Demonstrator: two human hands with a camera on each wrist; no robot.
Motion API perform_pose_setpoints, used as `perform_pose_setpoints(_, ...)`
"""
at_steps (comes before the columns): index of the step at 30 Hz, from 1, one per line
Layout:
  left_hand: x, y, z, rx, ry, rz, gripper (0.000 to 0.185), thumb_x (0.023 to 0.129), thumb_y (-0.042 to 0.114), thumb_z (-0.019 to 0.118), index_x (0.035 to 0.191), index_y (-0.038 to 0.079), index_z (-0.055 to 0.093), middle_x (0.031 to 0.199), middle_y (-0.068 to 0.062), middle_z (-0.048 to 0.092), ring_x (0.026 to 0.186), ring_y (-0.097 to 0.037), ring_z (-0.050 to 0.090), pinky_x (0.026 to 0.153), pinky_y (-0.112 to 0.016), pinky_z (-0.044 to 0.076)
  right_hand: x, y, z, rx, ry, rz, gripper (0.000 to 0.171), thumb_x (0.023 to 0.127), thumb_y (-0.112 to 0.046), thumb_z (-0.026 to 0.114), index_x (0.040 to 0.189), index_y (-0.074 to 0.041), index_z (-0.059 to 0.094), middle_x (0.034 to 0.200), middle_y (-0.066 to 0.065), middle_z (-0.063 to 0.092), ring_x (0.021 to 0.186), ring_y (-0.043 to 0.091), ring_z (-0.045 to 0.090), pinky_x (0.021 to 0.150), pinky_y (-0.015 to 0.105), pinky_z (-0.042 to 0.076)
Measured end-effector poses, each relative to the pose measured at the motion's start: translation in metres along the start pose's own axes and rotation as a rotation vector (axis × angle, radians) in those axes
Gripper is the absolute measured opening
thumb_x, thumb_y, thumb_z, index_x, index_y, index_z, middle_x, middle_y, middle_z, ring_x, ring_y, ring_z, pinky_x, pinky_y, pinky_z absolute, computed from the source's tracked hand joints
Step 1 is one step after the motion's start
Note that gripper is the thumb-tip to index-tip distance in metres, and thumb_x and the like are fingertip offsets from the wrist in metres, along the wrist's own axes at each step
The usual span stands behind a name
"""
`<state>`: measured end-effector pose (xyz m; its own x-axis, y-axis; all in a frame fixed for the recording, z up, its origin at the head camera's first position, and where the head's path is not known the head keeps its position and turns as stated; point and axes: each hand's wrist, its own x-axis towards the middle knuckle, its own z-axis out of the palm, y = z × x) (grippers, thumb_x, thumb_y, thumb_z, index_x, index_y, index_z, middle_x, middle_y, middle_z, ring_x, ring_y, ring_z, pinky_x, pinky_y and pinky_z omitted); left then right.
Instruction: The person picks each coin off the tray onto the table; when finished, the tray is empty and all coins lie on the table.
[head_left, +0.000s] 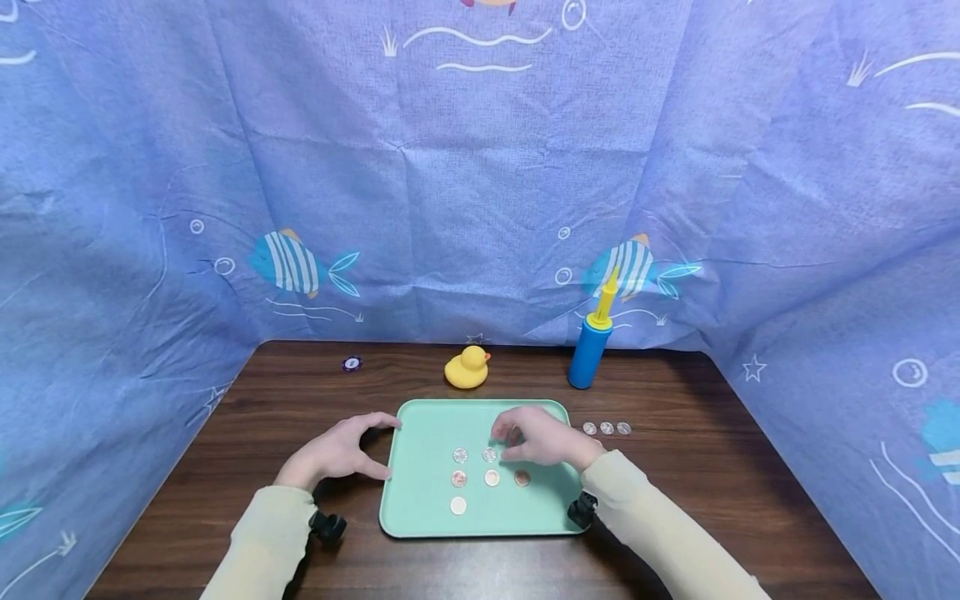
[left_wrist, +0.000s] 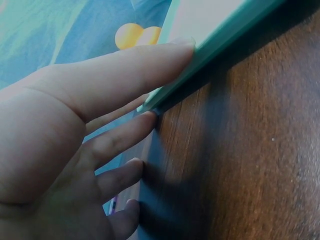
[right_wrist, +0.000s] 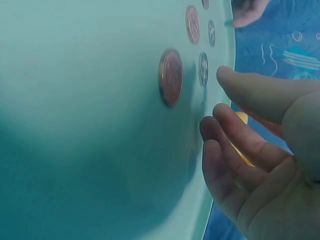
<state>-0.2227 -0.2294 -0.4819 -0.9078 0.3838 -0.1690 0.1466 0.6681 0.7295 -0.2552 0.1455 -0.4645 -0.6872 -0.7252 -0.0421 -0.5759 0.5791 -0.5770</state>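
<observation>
Hands: left (head_left: pixel 337 454) open, touching tray (head_left: pixel 420 508) edge; right (head_left: pixel 540 437) relaxed, empty, over coins (head_left: pixel 491 477).

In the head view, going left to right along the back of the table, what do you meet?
Poker chip → rubber duck → blue pump.

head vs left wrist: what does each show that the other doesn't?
Head only: the right hand hovering over the coins on the tray, three more coins on the table right of the tray, the blue pump, and a chip at the back left.

Left wrist only: close up, the fingertips touching the tray's edge, thumb along the rim.

Both: the left hand, the green tray, the wooden table, the yellow duck and the blue cloth.
</observation>
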Motion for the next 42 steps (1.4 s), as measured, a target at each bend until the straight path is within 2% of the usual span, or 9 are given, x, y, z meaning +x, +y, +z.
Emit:
perform_pose_setpoints(8, 0.000, 0.000, 0.000, 0.005, 0.000, -0.007, 0.077, 0.076, 0.027, 0.097, 0.144, 0.019, 0.062, 0.152, -0.012, 0.055, 0.143, -0.039, 0.046, 0.113, -0.064, 0.040, 0.013, -0.007, 0.008, -0.004, -0.041, 0.016, 0.022, 0.090, -0.005, 0.082, 0.111, -0.010, 0.076, 0.104, 0.000, 0.075, 0.090, 0.012, 0.070, 0.084, 0.030, 0.058)
perform_pose_setpoints(19, 0.001, 0.002, -0.002, 0.011, -0.003, -0.014, 0.077, 0.076, 0.028, 0.097, 0.144, 0.019, 0.061, 0.152, -0.012, 0.054, 0.144, -0.039, 0.045, 0.115, -0.064, 0.038, 0.023, -0.008, 0.014, -0.063, -0.034, -0.005, 0.014, 0.092, -0.011, 0.082, 0.105, -0.013, 0.077, 0.096, -0.005, 0.073, 0.081, 0.002, 0.064, 0.078, 0.024, 0.056)
perform_pose_setpoints(26, 0.001, 0.001, 0.000, 0.014, -0.006, -0.029, 0.078, 0.076, 0.029, 0.097, 0.145, 0.021, 0.061, 0.153, -0.011, 0.054, 0.144, -0.038, 0.045, 0.114, -0.064, 0.039, 0.025, -0.010, 0.017, -0.088, -0.029, -0.007, 0.012, 0.093, -0.008, 0.081, 0.104, -0.012, 0.077, 0.094, -0.004, 0.072, 0.080, 0.002, 0.063, 0.077, 0.023, 0.055)
perform_pose_setpoints(42, -0.001, 0.001, 0.000, -0.009, -0.012, -0.031, 0.078, 0.076, 0.027, 0.096, 0.145, 0.020, 0.061, 0.154, -0.012, 0.053, 0.145, -0.039, 0.044, 0.114, -0.064, 0.039, 0.023, -0.010, 0.021, -0.067, -0.031, 0.032, 0.012, 0.094, -0.006, 0.079, 0.102, -0.014, 0.076, 0.090, -0.007, 0.067, 0.081, 0.004, 0.060, 0.077, 0.024, 0.054)
